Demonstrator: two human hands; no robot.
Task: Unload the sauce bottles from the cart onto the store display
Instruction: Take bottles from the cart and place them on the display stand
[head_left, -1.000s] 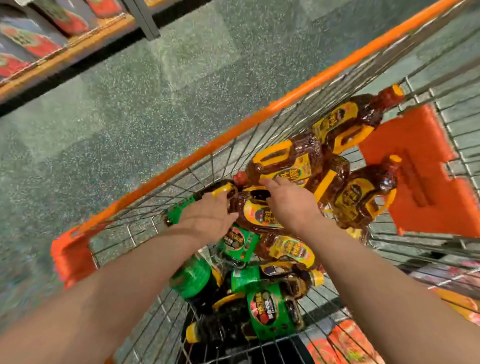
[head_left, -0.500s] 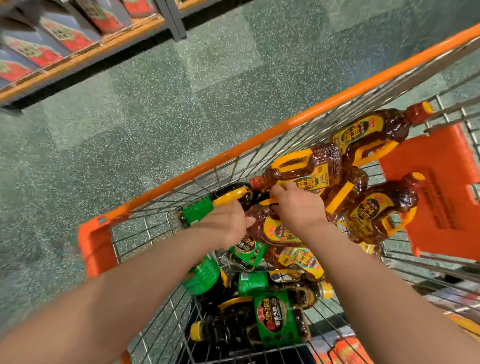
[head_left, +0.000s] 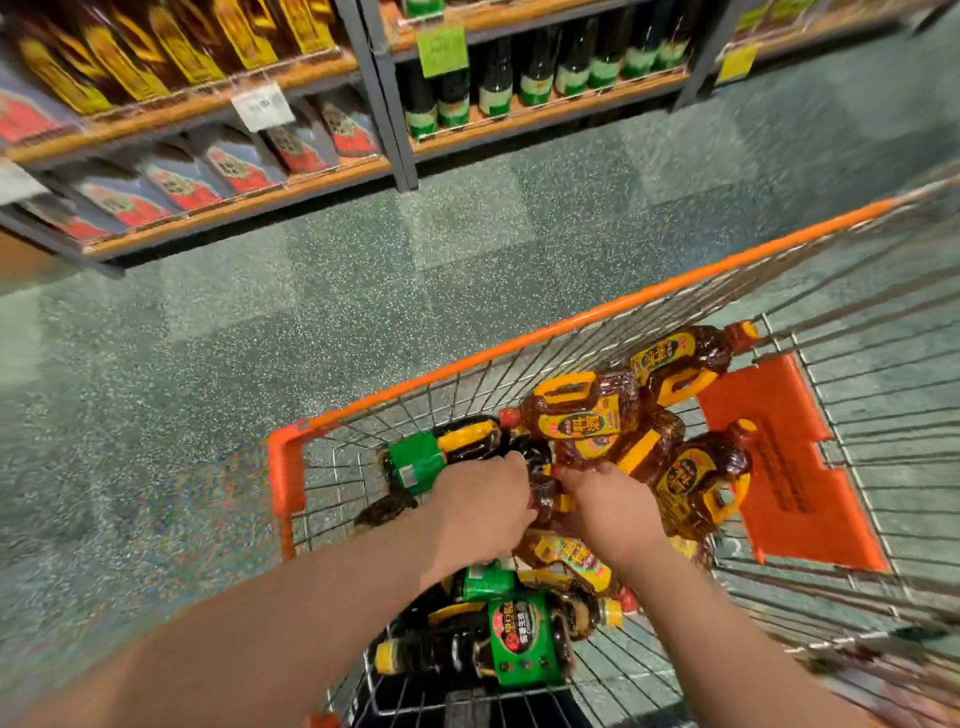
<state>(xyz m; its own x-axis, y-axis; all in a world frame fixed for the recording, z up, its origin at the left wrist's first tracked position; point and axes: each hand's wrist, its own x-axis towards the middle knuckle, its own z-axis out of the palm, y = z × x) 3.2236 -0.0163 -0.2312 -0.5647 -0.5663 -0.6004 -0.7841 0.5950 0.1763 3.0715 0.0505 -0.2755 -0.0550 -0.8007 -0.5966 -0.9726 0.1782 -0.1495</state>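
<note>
Both hands reach into the wire cart (head_left: 571, 327) among the heaped sauce bottles (head_left: 582, 415). The left hand (head_left: 480, 506) curls around a dark bottle (head_left: 543, 491) in the pile's middle; the right hand (head_left: 610, 506), at its 3 o'clock, also closes on it. A green-label bottle (head_left: 524, 642) lies at 6 o'clock. An orange flap (head_left: 789, 467) sits at 3 o'clock. Shelves (head_left: 234, 205) stand at 12 o'clock across the floor (head_left: 311, 338).

Fingertips, both hands: hidden among bottles.
Brown bottle (head_left: 545, 493) between hands: mostly covered.
Shelf price tags (head_left: 257, 105): blurred, unreadable.
</note>
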